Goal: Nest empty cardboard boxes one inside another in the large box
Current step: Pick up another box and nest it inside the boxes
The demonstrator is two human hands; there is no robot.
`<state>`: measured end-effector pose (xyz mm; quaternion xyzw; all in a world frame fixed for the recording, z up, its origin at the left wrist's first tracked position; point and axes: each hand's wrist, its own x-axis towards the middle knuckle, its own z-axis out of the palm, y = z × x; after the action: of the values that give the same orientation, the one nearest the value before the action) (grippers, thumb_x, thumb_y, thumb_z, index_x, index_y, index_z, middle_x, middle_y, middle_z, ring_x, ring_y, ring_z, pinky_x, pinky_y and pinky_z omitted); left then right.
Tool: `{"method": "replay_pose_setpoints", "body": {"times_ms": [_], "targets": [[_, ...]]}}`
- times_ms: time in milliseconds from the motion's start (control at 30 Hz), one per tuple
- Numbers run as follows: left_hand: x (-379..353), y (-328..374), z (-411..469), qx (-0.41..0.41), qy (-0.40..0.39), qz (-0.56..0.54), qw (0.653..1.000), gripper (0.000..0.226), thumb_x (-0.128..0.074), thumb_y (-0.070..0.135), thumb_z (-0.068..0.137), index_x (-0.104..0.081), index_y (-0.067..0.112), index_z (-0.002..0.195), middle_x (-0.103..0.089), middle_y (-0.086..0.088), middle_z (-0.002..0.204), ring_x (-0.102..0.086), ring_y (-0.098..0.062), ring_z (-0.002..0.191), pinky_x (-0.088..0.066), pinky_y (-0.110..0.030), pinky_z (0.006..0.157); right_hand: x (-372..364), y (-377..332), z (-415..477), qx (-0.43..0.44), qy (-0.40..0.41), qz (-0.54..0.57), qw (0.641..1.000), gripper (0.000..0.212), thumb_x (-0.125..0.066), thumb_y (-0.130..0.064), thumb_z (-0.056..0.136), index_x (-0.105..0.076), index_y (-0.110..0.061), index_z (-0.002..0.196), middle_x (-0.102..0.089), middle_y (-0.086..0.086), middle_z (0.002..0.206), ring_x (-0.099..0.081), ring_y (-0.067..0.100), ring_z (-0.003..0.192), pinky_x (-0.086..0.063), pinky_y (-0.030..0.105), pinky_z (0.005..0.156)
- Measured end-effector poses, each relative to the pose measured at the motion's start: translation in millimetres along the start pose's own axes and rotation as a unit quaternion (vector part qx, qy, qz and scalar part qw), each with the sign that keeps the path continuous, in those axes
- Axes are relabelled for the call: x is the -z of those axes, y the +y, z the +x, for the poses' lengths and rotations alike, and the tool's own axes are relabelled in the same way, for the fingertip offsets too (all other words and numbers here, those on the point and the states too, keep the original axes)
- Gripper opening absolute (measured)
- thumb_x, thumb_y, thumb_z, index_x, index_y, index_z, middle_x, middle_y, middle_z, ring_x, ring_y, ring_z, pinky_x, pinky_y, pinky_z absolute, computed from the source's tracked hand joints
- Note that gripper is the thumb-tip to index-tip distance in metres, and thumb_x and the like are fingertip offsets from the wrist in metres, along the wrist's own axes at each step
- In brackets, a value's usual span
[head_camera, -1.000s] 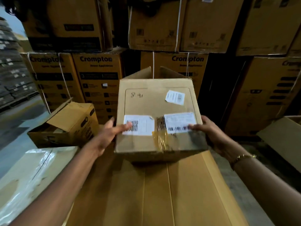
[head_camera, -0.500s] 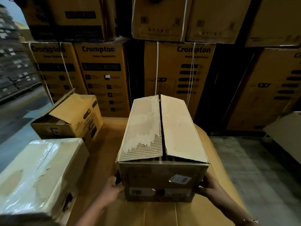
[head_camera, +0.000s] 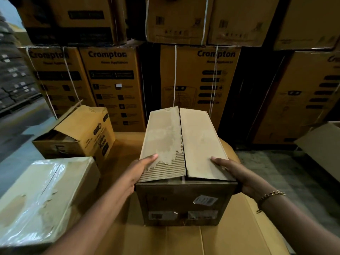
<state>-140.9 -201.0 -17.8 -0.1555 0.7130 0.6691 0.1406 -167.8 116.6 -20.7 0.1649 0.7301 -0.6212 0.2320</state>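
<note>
**Boxes at the point of stacking.** The brown box (head_camera: 185, 197) stands upright on the closed top of the large box (head_camera: 239, 236), with its long axis running away from you. Its two top flaps are folded shut and meet along a central seam. The left flap (head_camera: 163, 142) has its outer paper torn off at the near end, baring the corrugation; the right flap (head_camera: 200, 144) is intact. The shadowed near face carries white labels. Your left grip (head_camera: 137, 173) and right grip (head_camera: 239, 175) clasp the near top corners, thumbs on the flaps. The large box shows plain tan panels with lengthwise seams. To its left lies a tilted yellow printed box (head_camera: 82, 133) with one flap open. Nearer you sits a closed, pale film-wrapped box (head_camera: 46, 196).
</note>
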Motion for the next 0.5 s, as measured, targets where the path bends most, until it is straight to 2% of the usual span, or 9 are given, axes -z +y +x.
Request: {"method": "replay_pose_setpoints", "body": {"times_ms": [67, 100, 133, 200, 267, 367, 433, 500], "targets": [[-5, -4, 2, 0.005, 0.004, -0.020, 1.000, 0.065, -0.079, 0.048, 0.070, -0.066, 0.007, 0.118, -0.078, -0.011, 0.096, -0.075, -0.027, 0.086, -0.060, -0.036, 0.075, -2, 6, 0, -0.011, -0.005, 0.013, 1.000, 0.090, -0.089, -0.063, 0.053, -0.056, -0.017, 0.122, -0.072, 0.021, 0.111, -0.072, 0.040, 0.096, -0.059, 0.056, 0.084], [-6, -6, 2, 0.002, 0.011, -0.022, 1.000, 0.073, -0.082, 0.048, 0.063, -0.062, 0.008, 0.120, -0.078, -0.011, 0.097, -0.075, -0.028, 0.087, -0.060, -0.037, 0.076, -1, 9, 2, -0.006, 0.001, 0.013, 1.000, 0.096, -0.090, -0.065, 0.049, -0.055, -0.016, 0.123, -0.072, 0.021, 0.111, -0.072, 0.040, 0.096, -0.058, 0.057, 0.085], [-7, -8, 1, -0.010, 0.018, -0.021, 1.000, 0.078, -0.084, 0.049, 0.059, -0.058, 0.010, 0.121, -0.077, -0.011, 0.099, -0.075, -0.028, 0.088, -0.060, -0.039, 0.080, 0, 10, 0, 0.004, 0.011, 0.013, 1.000, 0.095, -0.090, -0.064, 0.051, -0.052, -0.016, 0.123, -0.072, 0.020, 0.111, -0.072, 0.040, 0.096, -0.059, 0.056, 0.084], [-6, -10, 1, -0.026, 0.026, -0.022, 0.999, 0.082, -0.086, 0.049, 0.056, -0.055, 0.014, 0.122, -0.077, -0.010, 0.099, -0.075, -0.028, 0.089, -0.060, -0.043, 0.083, -3, 7, -10, 0.029, 0.027, 0.013, 0.999, 0.076, -0.084, -0.058, 0.066, -0.043, -0.021, 0.118, -0.070, 0.017, 0.110, -0.072, 0.036, 0.094, -0.062, 0.048, 0.079], [-6, -7, -4, -0.044, 0.020, -0.016, 0.999, 0.083, -0.087, 0.054, 0.051, -0.055, 0.019, 0.119, -0.077, -0.008, 0.097, -0.075, -0.026, 0.086, -0.060, -0.039, 0.074, -4, 7, -18, 0.048, 0.035, 0.012, 0.998, 0.065, -0.078, -0.054, 0.075, -0.036, -0.030, 0.119, -0.068, 0.014, 0.109, -0.072, 0.033, 0.093, -0.062, 0.043, 0.075], [-7, -7, -6, -0.085, 0.020, -0.010, 0.996, 0.097, -0.088, 0.072, 0.025, -0.055, 0.033, 0.108, -0.077, -0.003, 0.097, -0.076, -0.021, 0.082, -0.059, -0.033, 0.065, -1, 17, -20, 0.092, 0.042, 0.024, 0.995, 0.075, -0.081, -0.056, 0.070, -0.041, -0.036, 0.131, -0.069, 0.011, 0.115, -0.073, 0.030, 0.097, -0.061, 0.047, 0.083], [-12, -11, -2, -0.116, 0.020, -0.012, 0.993, 0.095, -0.085, 0.067, 0.037, -0.054, 0.033, 0.120, -0.075, -0.002, 0.102, -0.076, -0.019, 0.083, -0.060, -0.032, 0.065, 3, 27, -23, 0.137, 0.059, 0.062, 0.987, 0.079, -0.085, -0.055, 0.070, -0.046, -0.039, 0.137, -0.069, 0.005, 0.121, -0.073, 0.026, 0.101, -0.061, 0.047, 0.085], [-23, -16, 1, -0.152, 0.010, -0.022, 0.988, 0.090, -0.083, 0.059, 0.048, -0.052, 0.028, 0.127, -0.073, -0.002, 0.105, -0.075, -0.016, 0.082, -0.059, -0.028, 0.061, 5, 34, -31, 0.183, 0.070, 0.096, 0.976, 0.071, -0.086, -0.045, 0.072, -0.051, -0.041, 0.134, -0.070, -0.001, 0.121, -0.073, 0.022, 0.101, -0.062, 0.041, 0.081]]}}
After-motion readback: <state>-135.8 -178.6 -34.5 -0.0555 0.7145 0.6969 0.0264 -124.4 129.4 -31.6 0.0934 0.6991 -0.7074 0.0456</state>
